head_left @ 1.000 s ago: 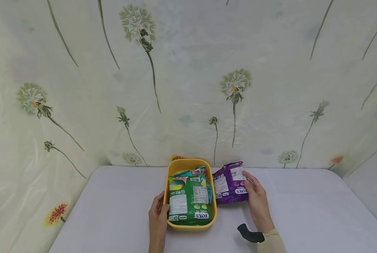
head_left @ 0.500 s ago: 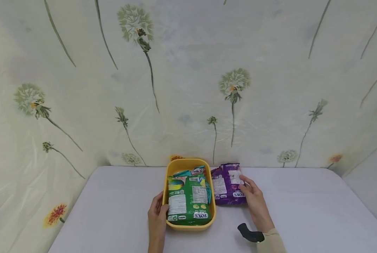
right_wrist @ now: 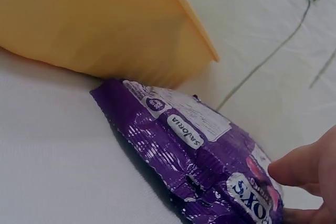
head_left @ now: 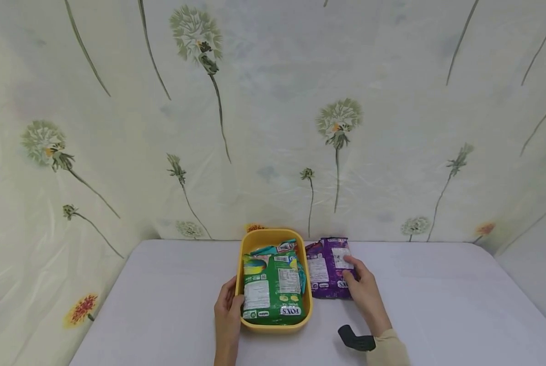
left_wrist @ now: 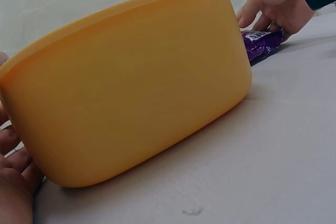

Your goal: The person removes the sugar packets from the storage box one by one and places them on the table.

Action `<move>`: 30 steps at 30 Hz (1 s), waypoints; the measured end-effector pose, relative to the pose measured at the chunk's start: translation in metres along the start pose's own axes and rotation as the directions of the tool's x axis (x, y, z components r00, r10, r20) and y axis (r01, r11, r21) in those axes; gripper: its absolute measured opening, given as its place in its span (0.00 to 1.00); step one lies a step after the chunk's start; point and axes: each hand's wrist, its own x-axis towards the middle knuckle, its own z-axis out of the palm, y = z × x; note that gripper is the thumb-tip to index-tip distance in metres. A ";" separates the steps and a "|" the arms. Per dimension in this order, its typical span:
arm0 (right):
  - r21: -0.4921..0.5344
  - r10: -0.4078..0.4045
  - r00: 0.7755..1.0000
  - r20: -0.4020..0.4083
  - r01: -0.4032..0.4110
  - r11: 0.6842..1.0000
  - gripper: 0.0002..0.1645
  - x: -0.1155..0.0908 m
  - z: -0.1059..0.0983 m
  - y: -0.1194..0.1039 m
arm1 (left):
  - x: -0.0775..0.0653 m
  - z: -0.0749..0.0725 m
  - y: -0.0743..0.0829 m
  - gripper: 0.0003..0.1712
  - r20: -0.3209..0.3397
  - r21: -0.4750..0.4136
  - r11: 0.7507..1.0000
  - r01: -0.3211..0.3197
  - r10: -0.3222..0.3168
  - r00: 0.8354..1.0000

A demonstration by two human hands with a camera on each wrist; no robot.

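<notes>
A yellow plastic tub stands on the table, holding a green FOX'S candy bag that lies over a teal bag. On its left side my left hand grips the wall, thumb at the rim and fingers along the outside. Right against the tub's other side lies a purple FOX'S candy bag, label side up. My right hand holds this bag by its right edge, thumb on top. In the right wrist view, the bag's far corner reaches the foot of the tub.
The table has a white cover and ends at a wall cloth printed with dandelions. A black curved strap piece sticks out from the right sleeve.
The right hand and the purple bag have shifted slightly left and toward me, and the bag lies flatter. The left hand and the tub stay nearly in place.
</notes>
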 end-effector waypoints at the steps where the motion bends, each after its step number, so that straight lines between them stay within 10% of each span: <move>1: -0.002 0.004 1.000 0.001 -0.004 1.000 0.28 0.000 0.000 0.000 | 0.000 0.000 0.000 0.25 0.000 0.003 1.000 0.001 -0.001 1.000; 30: 0.116 -0.057 0.996 0.068 0.049 0.992 0.29 -0.015 -0.014 -0.032 | -0.001 0.001 0.002 0.25 -0.004 0.009 1.000 0.016 -0.016 1.000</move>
